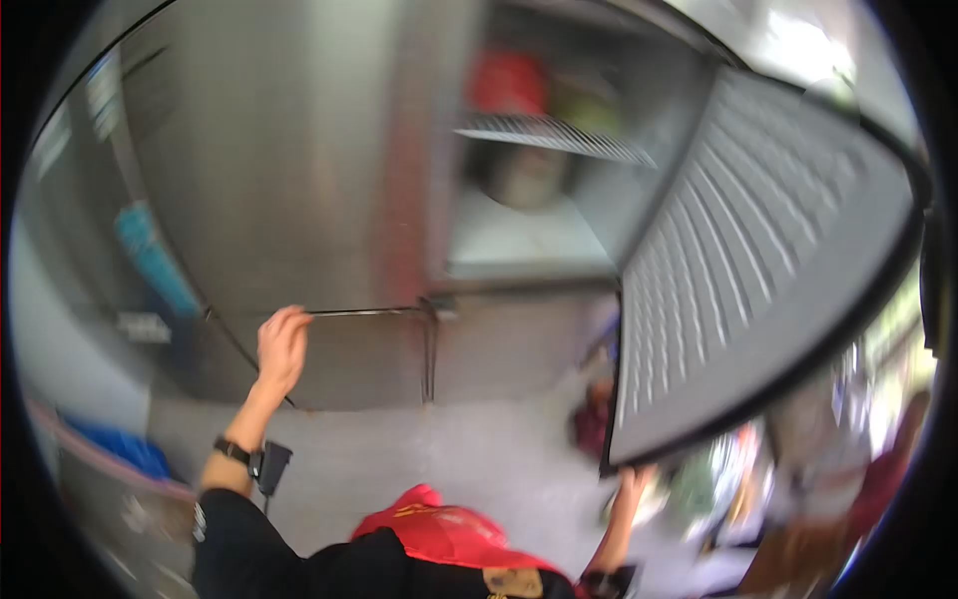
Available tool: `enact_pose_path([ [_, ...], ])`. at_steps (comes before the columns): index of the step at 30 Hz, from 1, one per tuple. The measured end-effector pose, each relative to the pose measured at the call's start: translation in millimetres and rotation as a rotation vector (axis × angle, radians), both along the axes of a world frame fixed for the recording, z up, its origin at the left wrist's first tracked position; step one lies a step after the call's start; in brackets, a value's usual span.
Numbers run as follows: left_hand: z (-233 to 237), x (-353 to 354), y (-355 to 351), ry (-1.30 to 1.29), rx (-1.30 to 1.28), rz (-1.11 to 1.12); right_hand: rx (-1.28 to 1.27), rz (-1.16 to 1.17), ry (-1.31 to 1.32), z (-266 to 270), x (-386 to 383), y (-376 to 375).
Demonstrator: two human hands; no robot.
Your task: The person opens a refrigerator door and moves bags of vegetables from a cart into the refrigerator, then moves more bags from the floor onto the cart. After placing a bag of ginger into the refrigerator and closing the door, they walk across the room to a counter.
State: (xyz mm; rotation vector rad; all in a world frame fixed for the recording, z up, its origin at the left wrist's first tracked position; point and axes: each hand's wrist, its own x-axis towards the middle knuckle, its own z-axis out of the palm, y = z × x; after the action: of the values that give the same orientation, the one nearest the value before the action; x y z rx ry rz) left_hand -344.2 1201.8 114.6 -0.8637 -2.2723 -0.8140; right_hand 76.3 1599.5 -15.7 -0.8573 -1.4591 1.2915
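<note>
An open steel refrigerator door (738, 250) with a ribbed inner panel swings out on the right. At its lower corner is my right hand (633, 481), closed on the edge, with the fingers partly hidden by the door. My left hand (283, 349) is raised in front of the shut steel door (269, 180) on the left, fingers loosely bent near its bottom edge and nothing visible in them. Inside the open compartment, a wire shelf (559, 138) carries a blurred red thing (509, 82). Below the shelf stands a blurred pot-like container (527, 178).
A grey floor (499, 439) lies below the cabinet. Blurred bags and green goods (699, 489) are on the floor at right, near another person's red sleeve (883, 484). A blue bag-like thing (120, 447) sits at far left.
</note>
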Motion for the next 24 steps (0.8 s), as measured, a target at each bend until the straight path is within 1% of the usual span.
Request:
enact_pose_path([
  [2, 15.3, -4.7, 5.2, 0.073, 0.017, -0.032, 0.003, 0.007, -0.057, -9.4, -24.5, 4.4],
  [3, 21.0, -14.1, 15.3, 0.106, -0.003, -0.104, 0.029, 0.026, 0.062, -11.9, -33.6, -12.2],
  [5, 32.3, -23.6, 58.8, 0.214, 0.031, -0.318, 0.108, 0.233, 0.013, 3.8, -73.1, -35.8],
  [7, 43.7, -27.6, 111.8, 0.320, 0.015, -0.634, 0.188, 0.159, -0.286, -23.2, -113.4, -45.6],
  [8, 51.5, -18.8, 136.7, 0.368, -0.022, -0.811, 0.446, 0.086, -0.572, -41.9, -132.0, -52.4],
  [9, 57.5, -12.1, 158.9, 0.463, -0.059, -0.963, 0.530, 0.180, -0.522, 0.2, -161.0, -62.1],
  [10, 62.0, -2.9, 180.9, 0.597, -0.051, -1.098, 0.459, 0.323, -0.438, 33.4, -180.7, -70.0],
  [11, 67.3, -1.2, 201.9, 0.738, -0.029, -1.207, 0.410, 0.479, -0.337, 55.7, -194.7, -71.1],
  [14, 76.3, -14.7, 258.0, 0.784, -0.206, -1.239, 0.480, 0.727, -0.520, 69.8, -200.3, -67.1],
  [15, 80.9, -31.6, 274.6, 0.657, -0.321, -1.182, 0.369, 0.708, -0.548, 59.3, -199.0, -58.6],
  [17, 59.7, -63.8, 292.0, 0.433, -0.417, -0.890, 0.124, 0.689, -0.606, 16.1, -162.3, -47.5],
  [18, 47.0, -88.9, 297.9, 0.557, -0.499, -0.758, 0.116, 0.633, -0.645, -1.8, -142.0, -41.9],
  [19, 37.9, -103.3, 300.2, 0.593, -0.556, -0.671, 0.095, 0.575, -0.686, -19.9, -113.4, -42.0],
  [21, 39.2, -108.6, 303.4, 0.464, -0.546, -0.587, 0.037, 0.472, -0.744, -48.6, -66.4, -45.3],
  [22, 6.3, -139.6, 314.5, 0.644, -0.526, -0.544, 0.006, 0.430, -0.764, -60.9, -39.8, -46.4],
  [23, 17.7, -112.6, 308.6, 0.576, -0.510, -0.590, -0.025, 0.386, -0.782, -68.0, -12.5, -51.7],
  [24, 21.9, -85.5, 306.5, 0.434, -0.551, -0.604, -0.028, 0.320, -0.735, -65.3, 18.7, -60.9],
])
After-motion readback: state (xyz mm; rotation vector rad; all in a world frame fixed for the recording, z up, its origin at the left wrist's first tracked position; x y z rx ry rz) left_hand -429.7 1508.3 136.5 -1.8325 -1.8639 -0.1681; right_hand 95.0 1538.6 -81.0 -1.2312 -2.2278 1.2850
